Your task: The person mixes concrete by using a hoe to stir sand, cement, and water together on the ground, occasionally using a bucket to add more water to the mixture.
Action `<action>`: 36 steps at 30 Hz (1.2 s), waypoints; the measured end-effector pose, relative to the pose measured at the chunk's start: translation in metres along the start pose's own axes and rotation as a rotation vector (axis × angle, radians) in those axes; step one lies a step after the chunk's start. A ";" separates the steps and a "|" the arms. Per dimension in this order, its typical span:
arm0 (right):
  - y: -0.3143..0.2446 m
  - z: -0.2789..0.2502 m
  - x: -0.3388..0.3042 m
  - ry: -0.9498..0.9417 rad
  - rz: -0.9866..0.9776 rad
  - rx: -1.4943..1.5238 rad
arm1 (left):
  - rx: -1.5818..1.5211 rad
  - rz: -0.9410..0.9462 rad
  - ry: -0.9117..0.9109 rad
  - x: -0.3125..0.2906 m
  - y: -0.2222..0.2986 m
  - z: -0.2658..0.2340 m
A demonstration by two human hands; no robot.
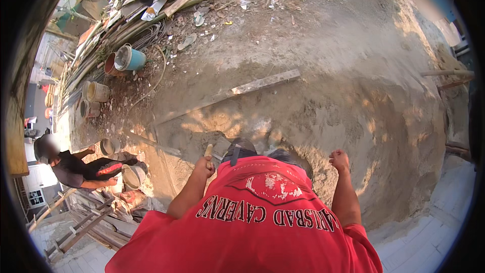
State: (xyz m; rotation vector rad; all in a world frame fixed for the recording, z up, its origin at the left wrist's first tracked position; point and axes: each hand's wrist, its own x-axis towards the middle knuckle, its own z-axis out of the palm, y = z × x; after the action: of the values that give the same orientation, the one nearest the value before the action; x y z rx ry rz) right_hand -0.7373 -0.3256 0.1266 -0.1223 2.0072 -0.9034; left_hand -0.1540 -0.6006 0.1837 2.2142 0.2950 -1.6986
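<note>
My left hand (pixel 204 167) is closed round a tool with a pale wooden handle (pixel 208 150). The handle's end sticks up past my fist; whether a blade is fixed to it I cannot make out. Off to the right, my right hand (pixel 339 160) is held above the sandy ground with its fingers curled in, and nothing shows in it. Between the hands my dark shoes (pixel 240 147) show in part beyond the red shirt. Beyond them a wooden board (pixel 266 82) lies slantwise on the grey-brown sand (pixel 338 101).
At the left a person in dark clothes (pixel 81 169) is beside buckets, one a grey bucket (pixel 134 176). Farther up stand a blue bucket (pixel 130 58) and a cream bucket (pixel 97 92). A heap of bamboo poles and planks (pixel 151 17) fills the far left. Loose timber (pixel 96 225) lies at the near left.
</note>
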 end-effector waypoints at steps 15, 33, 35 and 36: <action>-0.233 0.101 0.158 -0.268 -0.189 -0.367 | -0.312 -0.030 0.025 0.041 0.088 0.164; -0.575 0.065 0.313 -0.356 -0.154 -0.840 | -0.876 -0.154 0.073 0.062 0.125 0.343; -0.604 0.116 0.336 -0.458 -0.155 -0.824 | -0.939 -0.186 0.244 0.068 0.099 0.332; -0.620 0.135 0.351 -0.491 -0.182 -0.855 | -0.991 -0.191 0.252 0.060 0.091 0.337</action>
State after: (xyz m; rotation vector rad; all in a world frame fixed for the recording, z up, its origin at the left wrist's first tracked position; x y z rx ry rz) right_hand -0.9947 -0.9951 0.2337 -0.9188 1.7906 -0.0366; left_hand -0.4067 -0.8164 0.0605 1.6307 1.1481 -0.9665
